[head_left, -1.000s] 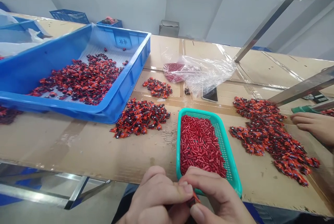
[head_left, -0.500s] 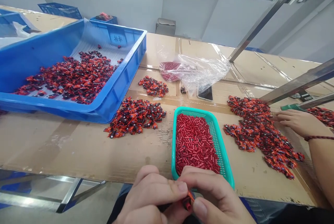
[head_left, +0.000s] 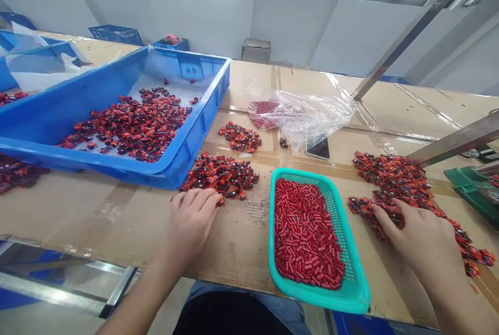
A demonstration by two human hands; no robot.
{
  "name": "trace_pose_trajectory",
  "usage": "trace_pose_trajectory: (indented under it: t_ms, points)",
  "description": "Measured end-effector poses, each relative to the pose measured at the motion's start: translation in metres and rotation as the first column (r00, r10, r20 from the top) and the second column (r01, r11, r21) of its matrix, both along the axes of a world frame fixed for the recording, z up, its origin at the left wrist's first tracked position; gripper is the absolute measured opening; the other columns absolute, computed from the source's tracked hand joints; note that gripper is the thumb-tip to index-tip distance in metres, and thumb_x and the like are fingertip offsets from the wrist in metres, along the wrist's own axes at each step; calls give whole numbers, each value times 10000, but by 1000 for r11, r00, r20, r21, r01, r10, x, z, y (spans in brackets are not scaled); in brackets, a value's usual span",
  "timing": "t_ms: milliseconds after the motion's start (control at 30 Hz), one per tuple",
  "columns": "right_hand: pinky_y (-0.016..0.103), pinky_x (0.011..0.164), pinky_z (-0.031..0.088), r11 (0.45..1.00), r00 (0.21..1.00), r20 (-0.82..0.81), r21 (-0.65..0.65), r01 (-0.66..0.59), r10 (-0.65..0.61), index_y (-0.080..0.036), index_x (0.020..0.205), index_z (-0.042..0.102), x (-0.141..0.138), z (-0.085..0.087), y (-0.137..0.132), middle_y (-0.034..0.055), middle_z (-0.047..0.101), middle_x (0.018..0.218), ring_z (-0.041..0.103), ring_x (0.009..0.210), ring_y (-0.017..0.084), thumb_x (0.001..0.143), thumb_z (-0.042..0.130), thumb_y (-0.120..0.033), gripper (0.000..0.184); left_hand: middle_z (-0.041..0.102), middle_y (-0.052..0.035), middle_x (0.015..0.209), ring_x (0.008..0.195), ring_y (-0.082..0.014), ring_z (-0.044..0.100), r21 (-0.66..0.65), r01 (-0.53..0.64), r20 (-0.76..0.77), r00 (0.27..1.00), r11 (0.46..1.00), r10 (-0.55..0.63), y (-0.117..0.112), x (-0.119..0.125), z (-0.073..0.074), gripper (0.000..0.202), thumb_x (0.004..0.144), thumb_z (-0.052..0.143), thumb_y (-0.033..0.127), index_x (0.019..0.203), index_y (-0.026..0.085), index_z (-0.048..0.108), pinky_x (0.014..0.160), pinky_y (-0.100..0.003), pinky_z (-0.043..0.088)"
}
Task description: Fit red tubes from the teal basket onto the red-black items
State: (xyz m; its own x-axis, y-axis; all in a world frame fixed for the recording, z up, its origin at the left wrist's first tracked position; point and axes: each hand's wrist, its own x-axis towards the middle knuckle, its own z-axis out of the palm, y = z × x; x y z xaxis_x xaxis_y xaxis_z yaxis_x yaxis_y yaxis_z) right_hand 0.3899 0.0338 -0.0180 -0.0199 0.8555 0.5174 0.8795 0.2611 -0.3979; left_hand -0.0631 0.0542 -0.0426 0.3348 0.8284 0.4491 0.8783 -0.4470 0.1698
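My left hand (head_left: 193, 220) rests palm down on the cardboard-covered table (head_left: 97, 215). Its fingers are loosely bent and its tips touch the near edge of a small pile of red-and-black parts (head_left: 224, 175); one part lies right at the fingertips. My right hand (head_left: 419, 233) reaches over the larger pile of the same parts (head_left: 393, 181) on the right, fingers stretched out and spread on it. Between my hands stands a teal mesh basket (head_left: 353, 285) filled with short red tubes (head_left: 306, 236).
A big blue crate (head_left: 195, 116) with many red-and-black parts sits at the left. Behind the basket are another small pile (head_left: 239, 137), a clear plastic bag (head_left: 307, 108) with red tubes and a phone (head_left: 318, 149). A green tray (head_left: 473, 189) and metal bars (head_left: 456, 140) stand at the right.
My hands were together at the table's near edge, pinching a small part. They have parted: the left went to the middle pile, the right to the right pile. The other person's hand is gone.
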Motion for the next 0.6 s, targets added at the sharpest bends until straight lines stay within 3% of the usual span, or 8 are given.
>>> trace_pose_trajectory:
  t_ms: [100, 200, 267, 333, 433, 600]
  points:
    - [478, 752, 452, 992, 987, 131, 93, 81, -93, -209, 1024, 751, -27, -2, -7, 163, 695, 866, 671, 882, 391, 993, 642, -398, 221, 788, -107, 1166, 1058, -311, 667, -33, -2, -46, 999, 999, 0, 0, 2, -1, 227, 1017, 546, 129, 1121, 221, 727, 898, -460, 405]
    - [442, 864, 534, 991, 970, 205, -4, -134, 132, -236, 1159, 731, -69, -5, -18, 121, 763, 1051, 705, 980, 305, 1053, 549, -400, 268, 775, -103, 1114, 1045, -302, 661, -67, 18, -60, 998, 998, -22, 5, 0, 0, 219, 1014, 537, 127, 1027, 223, 733, 898, -447, 415]
    - [387, 846, 555, 952, 918, 256, -112, -283, 303, -247, 1191, 725, -95, -10, -23, 87, 780, 1064, 717, 968, 247, 1085, 501, -339, 264, 761, -103, 1084, 1028, -290, 665, -90, 36, -54, 998, 995, -41, 9, -3, 0, 217, 1007, 534, 117, 991, 217, 726, 885, -427, 428]
    - [388, 791, 542, 934, 882, 309, -166, -318, 355, -219, 1142, 737, -113, -17, -25, 86, 787, 1010, 713, 916, 245, 1098, 472, -285, 277, 748, -107, 1084, 1021, -284, 671, -113, 52, -37, 998, 992, -57, 13, -6, 1, 211, 992, 536, 102, 984, 208, 718, 866, -405, 441]
    - [388, 714, 497, 942, 884, 330, -170, -289, 330, -211, 954, 739, -123, -24, -22, 72, 764, 872, 689, 818, 247, 1112, 415, -253, 363, 747, -98, 1058, 978, -279, 683, -146, 76, 12, 997, 986, -75, 18, -10, 4, 208, 966, 538, 90, 949, 205, 711, 836, -388, 452]
    - [354, 689, 477, 932, 890, 290, -198, -305, 352, -220, 858, 699, -123, -20, -16, 56, 722, 807, 662, 768, 218, 1111, 408, -247, 386, 778, -64, 968, 925, -275, 693, -175, 99, 178, 982, 980, -68, 19, -11, 14, 160, 967, 596, 183, 882, 232, 721, 857, -407, 460]
